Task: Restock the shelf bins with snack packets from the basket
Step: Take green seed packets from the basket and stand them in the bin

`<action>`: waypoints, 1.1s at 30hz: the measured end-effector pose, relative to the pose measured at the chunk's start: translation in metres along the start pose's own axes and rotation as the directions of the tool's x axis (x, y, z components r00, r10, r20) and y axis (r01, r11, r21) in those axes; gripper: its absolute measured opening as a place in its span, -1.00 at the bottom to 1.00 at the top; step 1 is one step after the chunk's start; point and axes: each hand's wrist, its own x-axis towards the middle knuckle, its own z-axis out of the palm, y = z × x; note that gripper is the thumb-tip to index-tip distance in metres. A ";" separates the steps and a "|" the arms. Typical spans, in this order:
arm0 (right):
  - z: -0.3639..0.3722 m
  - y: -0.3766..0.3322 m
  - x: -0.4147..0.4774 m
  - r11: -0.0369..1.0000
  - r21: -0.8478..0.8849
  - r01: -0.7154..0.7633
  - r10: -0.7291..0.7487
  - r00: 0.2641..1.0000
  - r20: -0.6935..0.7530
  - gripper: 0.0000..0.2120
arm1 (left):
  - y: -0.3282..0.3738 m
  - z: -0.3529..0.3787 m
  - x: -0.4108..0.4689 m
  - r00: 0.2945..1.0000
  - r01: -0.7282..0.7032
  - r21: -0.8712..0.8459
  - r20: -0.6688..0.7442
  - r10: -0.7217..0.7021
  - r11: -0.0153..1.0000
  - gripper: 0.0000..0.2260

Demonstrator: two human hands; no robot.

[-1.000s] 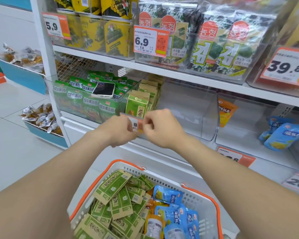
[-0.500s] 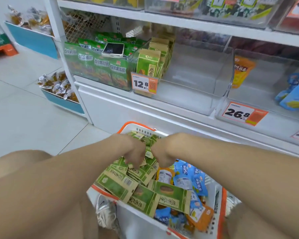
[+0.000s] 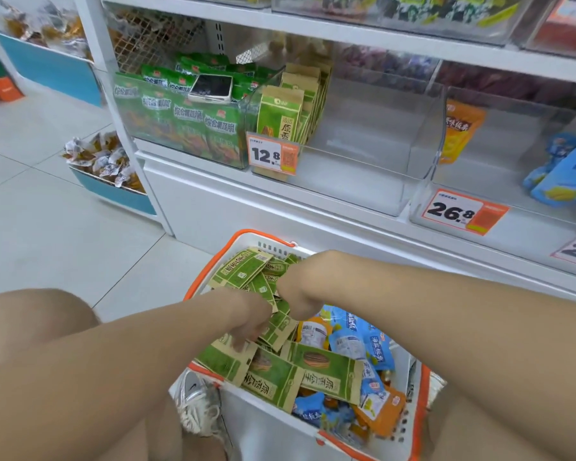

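Note:
A white basket with an orange rim [image 3: 246, 231] stands on the floor under the shelf. It holds several green snack packets [image 3: 316, 374], blue packets [image 3: 356, 342] and orange packets [image 3: 384, 415]. My left hand [image 3: 250, 322] is down in the green pile with its fingers closed on packets. My right hand [image 3: 296, 287] is beside it, curled into the same pile, fingertips hidden. On the shelf, a clear bin [image 3: 379, 134] holds a short row of matching green packets [image 3: 280, 113] at its left end.
A phone [image 3: 212, 88] lies on the dark green packs in the left bin. The right bin holds an orange packet [image 3: 459, 131] and blue packets [image 3: 559, 174]. Price tags 12.8 [image 3: 271, 154] and 26.8 [image 3: 463, 211] hang in front. My shoe [image 3: 197, 404] touches the basket.
Both hands left the 12.8 price tag on the bin front and dropped into the basket. They now dig into the green packets, and my view has tilted downward.

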 end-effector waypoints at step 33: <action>-0.035 0.120 -0.030 0.399 0.717 0.572 0.379 0.609 -0.697 -0.79 | -0.055 -0.120 -0.063 0.428 -0.694 -0.720 -0.414 -0.804 0.001 -0.44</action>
